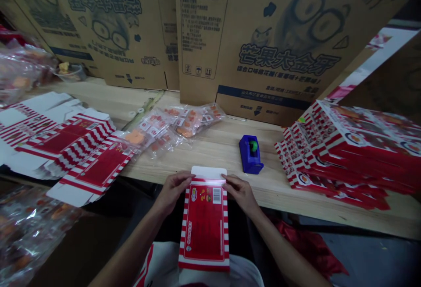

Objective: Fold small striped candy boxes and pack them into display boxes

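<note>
I hold a red-and-white striped carton (204, 225) flat in front of me, its far end resting on the edge of the wooden table (226, 147). My left hand (173, 189) grips its upper left corner with fingers curled. My right hand (241, 192) grips the upper right corner the same way. The carton's white flap (208, 172) sticks out past both hands onto the table.
A stack of flat striped cartons (66, 147) lies at left, and a pile of assembled red boxes (348, 155) at right. Clear snack packets (171, 127) lie mid-table near a blue tape dispenser (250, 154). Big brown cardboard boxes (263, 37) wall off the back.
</note>
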